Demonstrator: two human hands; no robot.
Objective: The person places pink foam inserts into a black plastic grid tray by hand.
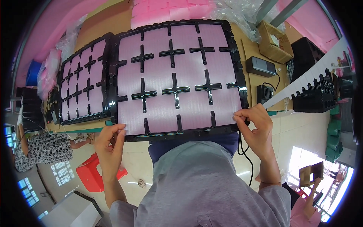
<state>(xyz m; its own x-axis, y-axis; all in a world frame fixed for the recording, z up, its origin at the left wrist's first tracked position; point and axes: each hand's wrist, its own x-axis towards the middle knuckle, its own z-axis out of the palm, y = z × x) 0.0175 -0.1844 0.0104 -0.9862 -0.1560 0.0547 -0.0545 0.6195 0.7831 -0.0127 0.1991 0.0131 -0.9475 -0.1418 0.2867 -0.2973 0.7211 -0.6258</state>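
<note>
1. The big tray (177,133) is at 12 o'clock; it is black, shiny and looks like plastic, with four sides and bumpy edges.
2. In it lies a pale pink sheet (159,123) with thin lines, and black plus shapes show among the pink.
3. The left hand (109,145) pinches the sheet at its 8 o'clock corner, finger and thumb together.
4. The right hand (258,123) pinches it at its 4 o'clock corner.
5. Both hands hide bits of the tray's rim.
6. On the worktop (81,131), a smaller-looking black tray (109,75) sits close by at 10 o'clock.
7. A brown box (281,55) is at 2 o'clock.
8. A red stool (89,174) is at 8 o'clock.
</note>
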